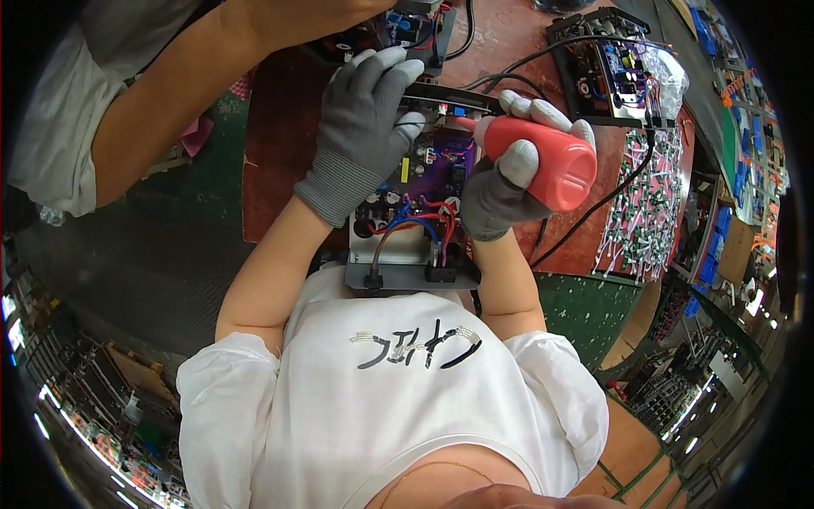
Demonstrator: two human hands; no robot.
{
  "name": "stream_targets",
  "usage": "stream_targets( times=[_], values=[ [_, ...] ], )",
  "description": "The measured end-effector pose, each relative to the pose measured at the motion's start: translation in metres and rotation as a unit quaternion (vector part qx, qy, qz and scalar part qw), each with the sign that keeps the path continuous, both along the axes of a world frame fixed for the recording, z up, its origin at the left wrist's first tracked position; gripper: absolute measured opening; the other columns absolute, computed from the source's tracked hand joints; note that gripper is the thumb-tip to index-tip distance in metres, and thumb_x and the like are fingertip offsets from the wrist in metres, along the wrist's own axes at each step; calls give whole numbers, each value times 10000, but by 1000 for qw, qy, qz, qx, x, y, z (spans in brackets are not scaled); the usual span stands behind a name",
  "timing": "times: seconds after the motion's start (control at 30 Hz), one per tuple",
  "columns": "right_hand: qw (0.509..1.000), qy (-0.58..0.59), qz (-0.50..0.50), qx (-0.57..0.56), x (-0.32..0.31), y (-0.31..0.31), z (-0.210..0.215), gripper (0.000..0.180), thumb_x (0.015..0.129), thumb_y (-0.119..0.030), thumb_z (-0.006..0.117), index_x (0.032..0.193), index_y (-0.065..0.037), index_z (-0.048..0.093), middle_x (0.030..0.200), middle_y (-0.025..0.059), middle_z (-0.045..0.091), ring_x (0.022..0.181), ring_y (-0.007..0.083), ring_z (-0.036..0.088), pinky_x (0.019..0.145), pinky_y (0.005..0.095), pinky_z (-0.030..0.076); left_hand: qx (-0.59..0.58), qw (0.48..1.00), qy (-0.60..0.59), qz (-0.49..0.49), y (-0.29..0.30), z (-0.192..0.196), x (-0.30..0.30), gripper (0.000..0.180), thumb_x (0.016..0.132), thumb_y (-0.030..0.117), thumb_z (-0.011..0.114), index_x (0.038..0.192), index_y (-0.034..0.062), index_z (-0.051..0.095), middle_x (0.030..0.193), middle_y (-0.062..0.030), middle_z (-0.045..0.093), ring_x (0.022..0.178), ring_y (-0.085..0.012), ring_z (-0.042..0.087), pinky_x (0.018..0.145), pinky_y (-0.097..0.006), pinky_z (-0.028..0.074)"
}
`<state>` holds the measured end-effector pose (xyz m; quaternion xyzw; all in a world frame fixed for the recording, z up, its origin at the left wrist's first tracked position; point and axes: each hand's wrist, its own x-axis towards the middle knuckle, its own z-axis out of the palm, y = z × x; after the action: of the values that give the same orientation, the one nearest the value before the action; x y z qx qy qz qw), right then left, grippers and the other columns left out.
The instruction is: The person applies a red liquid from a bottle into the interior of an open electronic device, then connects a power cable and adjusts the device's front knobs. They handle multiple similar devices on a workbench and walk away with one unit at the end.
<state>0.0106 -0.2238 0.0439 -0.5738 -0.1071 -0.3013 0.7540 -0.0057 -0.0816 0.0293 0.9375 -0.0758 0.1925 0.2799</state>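
An opened electronic device (413, 197), with a purple circuit board, red and blue wires and a grey end plate, lies in front of me. My left hand (365, 106), in a grey glove with pale fingertips, grips the device's far black panel (454, 97); its fingers reach over the edge and its thumb is on the near side. My right hand (506, 182), gloved alike, is closed around a red squeeze bottle (555, 161). The bottle is tilted, its nozzle pointing left at the parts along the panel. Whether the tip touches them I cannot tell.
Another person's bare arm (178, 93) reaches in at the upper left, over a second device (415, 30). A third opened device (606, 72) stands at the far right with black cables. Several small wired boards (644, 204) lie on the red table's (280, 161) right side.
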Motion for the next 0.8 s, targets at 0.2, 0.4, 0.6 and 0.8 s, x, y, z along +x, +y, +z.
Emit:
stream_targets(
  times=[0.2, 0.4, 0.6, 0.8],
  values=[
    [1000, -27, 2, 13, 4, -1, -6, 711, 816, -269, 690, 1293, 45, 266, 1025, 161, 582, 877, 299, 637, 678, 377, 579, 3, 1000, -9, -5, 0, -2, -1, 491, 777, 133, 662, 1240, 68, 513, 1255, -129, 479, 1172, -332, 448, 1011, -417, 375],
    [1000, -23, -5, -6, 3, -3, -6, 710, 819, -263, 686, 1294, 50, 262, 1004, 175, 589, 873, 299, 638, 678, 375, 581, 16, 1000, -2, -4, 1, -1, 0, 470, 790, 143, 646, 1235, 64, 517, 1253, -131, 481, 1172, -332, 450, 1010, -417, 372],
    [999, -48, -12, -14, 3, -3, -10, 698, 824, -256, 674, 1294, 51, 261, 1011, 182, 586, 876, 295, 637, 670, 366, 580, 19, 1000, -4, -5, 0, -1, 0, 460, 795, 141, 635, 1232, 62, 517, 1247, -134, 482, 1168, -338, 453, 1013, -421, 367],
    [999, -32, -8, -9, 3, -3, -9, 678, 828, -254, 663, 1286, 53, 269, 1003, 184, 589, 877, 284, 634, 647, 341, 580, 13, 1000, -9, -5, 1, -4, -1, 469, 790, 136, 633, 1236, 60, 512, 1246, -132, 480, 1170, -342, 447, 1015, -426, 365]
  ],
)
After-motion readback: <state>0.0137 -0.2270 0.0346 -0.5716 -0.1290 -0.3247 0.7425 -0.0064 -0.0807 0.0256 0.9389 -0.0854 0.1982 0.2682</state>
